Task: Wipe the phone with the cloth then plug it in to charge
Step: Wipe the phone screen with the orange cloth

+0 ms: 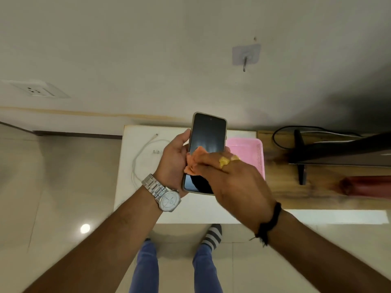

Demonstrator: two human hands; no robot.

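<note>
Both hands busy — left hand [176,157] gripping phone [208,135], right hand [234,178] pinching cloth [193,160].

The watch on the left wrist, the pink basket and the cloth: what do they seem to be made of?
The watch looks like polished metal: its linked band is silver and reflects light. The pink basket appears to be moulded plastic, with a fine grid of holes in its wall. The cloth, held by the right hand against the phone, seems a soft orange fabric, since it folds and bunches.

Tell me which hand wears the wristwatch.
The left hand, gripping the phone, has the silver watch. The right hand wears a black band.
</note>
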